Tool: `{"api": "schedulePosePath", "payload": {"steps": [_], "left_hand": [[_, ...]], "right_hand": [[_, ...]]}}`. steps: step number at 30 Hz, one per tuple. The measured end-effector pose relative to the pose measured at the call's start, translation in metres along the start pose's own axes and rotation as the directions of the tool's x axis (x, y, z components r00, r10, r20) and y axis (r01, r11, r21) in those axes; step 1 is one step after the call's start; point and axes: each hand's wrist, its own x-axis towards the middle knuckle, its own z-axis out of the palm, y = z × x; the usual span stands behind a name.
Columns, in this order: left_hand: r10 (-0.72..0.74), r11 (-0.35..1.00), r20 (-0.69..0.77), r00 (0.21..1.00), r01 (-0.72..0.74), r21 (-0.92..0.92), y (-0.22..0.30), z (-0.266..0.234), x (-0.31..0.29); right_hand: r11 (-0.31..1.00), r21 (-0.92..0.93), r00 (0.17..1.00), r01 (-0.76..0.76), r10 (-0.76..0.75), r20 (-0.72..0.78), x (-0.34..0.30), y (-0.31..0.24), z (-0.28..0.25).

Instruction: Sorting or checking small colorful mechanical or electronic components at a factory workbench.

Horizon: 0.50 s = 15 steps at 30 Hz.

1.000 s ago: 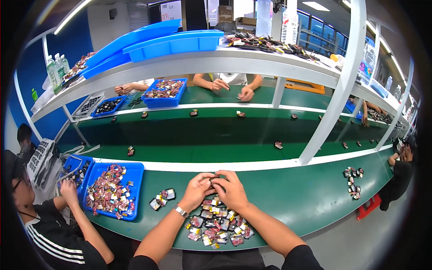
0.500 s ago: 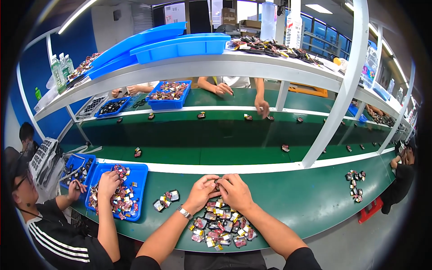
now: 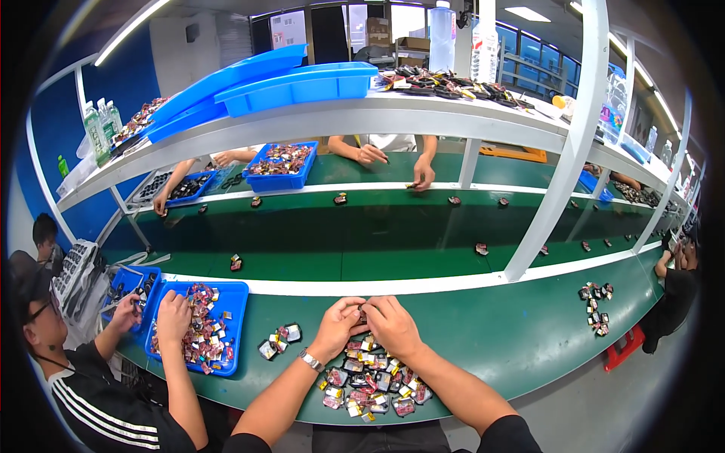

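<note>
My left hand and my right hand meet above the green bench, fingertips pinched together. Between them is a small electronic unit, dark-cased with a reddish part, mostly covered by my fingers. Just below, toward me, a pile of similar units shows black cases, red boards and silver-and-yellow battery packs. A few more units lie left of my left wrist, which wears a metal-banded watch.
A co-worker at left reaches into a blue tray of loose boards. Ahead, a white rail borders a green belt carrying spaced units. A slanted white post supports the overhead shelf. More units lie at right.
My hands stay together over the pile with little movement. Across the belt, one person's hand has closed on a unit at the far rail, and another person's arm has reached in at far left.
</note>
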Motion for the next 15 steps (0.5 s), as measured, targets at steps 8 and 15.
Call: {"api": "schedulePosePath", "payload": {"steps": [8, 15], "left_hand": [[0.003, 1.000, 0.019, 1.000, -0.003, -0.029, 0.0011, 0.0013, -0.0030], [0.042, 0.996, -0.023, 0.999, -0.040, 0.074, -0.0022, 0.0030, -0.0015]], "right_hand": [[1.000, -0.005, 1.000, 0.009, -0.009, -0.001, -0.0029, 0.0029, -0.0025], [0.985, 0.141, 0.995, -0.099, 0.103, -0.019, -0.0023, 0.0055, 0.0035]]}}
